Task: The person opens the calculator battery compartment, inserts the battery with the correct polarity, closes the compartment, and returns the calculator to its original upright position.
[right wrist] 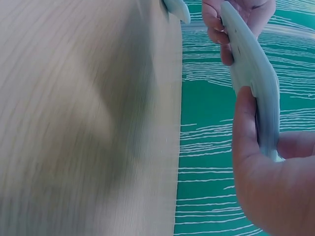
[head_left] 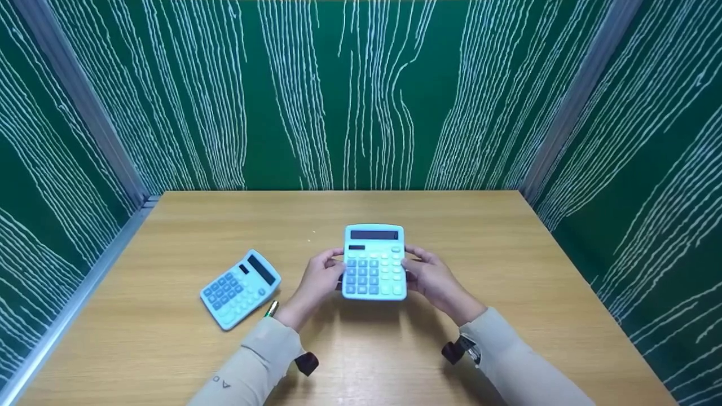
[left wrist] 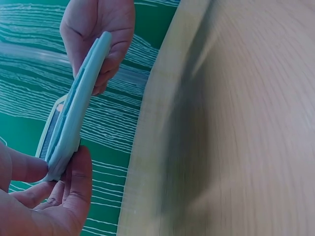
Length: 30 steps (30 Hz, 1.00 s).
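A light blue calculator (head_left: 375,262) is held up above the table between both hands, its keys and dark display facing the head camera. My left hand (head_left: 321,280) grips its left edge, thumb on the front and fingers behind. On the opposite edge my right hand (head_left: 437,280) pinches it in the same way. Both wrist views show the calculator's thin side, with the left thumb (left wrist: 29,167) and the right hand's fingers (right wrist: 244,123) against it. A second light blue calculator (head_left: 241,290) lies slanted on the table, left of my left hand.
The wooden table (head_left: 451,225) is bordered by green walls (head_left: 491,84) with white wavy lines. A grey metal rail (head_left: 73,316) runs along the left side. Dark wrist-camera pieces (head_left: 306,363) hang below the sleeves.
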Available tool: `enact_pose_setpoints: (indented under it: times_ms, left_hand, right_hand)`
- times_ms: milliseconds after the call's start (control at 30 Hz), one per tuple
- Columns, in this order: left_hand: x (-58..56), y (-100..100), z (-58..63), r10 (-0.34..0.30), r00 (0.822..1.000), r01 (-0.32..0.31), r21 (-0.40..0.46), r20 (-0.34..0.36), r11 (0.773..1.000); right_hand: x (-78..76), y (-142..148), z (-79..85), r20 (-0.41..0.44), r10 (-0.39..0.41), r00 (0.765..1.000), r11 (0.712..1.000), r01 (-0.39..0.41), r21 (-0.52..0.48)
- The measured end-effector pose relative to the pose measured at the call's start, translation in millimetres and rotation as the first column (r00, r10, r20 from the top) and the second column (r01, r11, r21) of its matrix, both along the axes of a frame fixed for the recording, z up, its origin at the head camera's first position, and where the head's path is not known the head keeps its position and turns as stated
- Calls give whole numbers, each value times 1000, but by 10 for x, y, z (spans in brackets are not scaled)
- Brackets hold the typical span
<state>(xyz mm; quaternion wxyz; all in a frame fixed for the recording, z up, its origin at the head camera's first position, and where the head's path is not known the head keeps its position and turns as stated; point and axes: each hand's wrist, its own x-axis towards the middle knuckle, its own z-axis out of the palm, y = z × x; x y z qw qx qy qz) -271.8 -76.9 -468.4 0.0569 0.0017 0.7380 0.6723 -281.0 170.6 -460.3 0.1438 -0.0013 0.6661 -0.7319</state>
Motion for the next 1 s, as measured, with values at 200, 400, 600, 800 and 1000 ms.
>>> enact_pose_setpoints:
  times_ms: [200, 400, 600, 800, 1000]
  left_hand:
    - [-62, 88, 40, -4, 1000, 4, 30, -7, 1000]
    - [-115, 188, 78, -14, 1000, 14, -18, 9, 1000]
    - [-170, 301, 84, -19, 1000, 19, -34, 16, 999]
    - [-217, 414, 21, -18, 1000, 16, -94, -20, 995]
    - [-236, 518, -55, -23, 999, 18, -116, -43, 993]
  right_hand:
    - [-81, 65, -21, -18, -84, 996, 996, 84, 10]
    - [-142, 144, -19, -22, -155, 988, 987, 156, 36]
    - [-203, 245, -5, -13, -162, 987, 985, 162, 63]
    - [-246, 341, -58, -16, -149, 989, 979, 149, 136]
    - [-287, 431, -121, -33, -141, 989, 969, 145, 198]
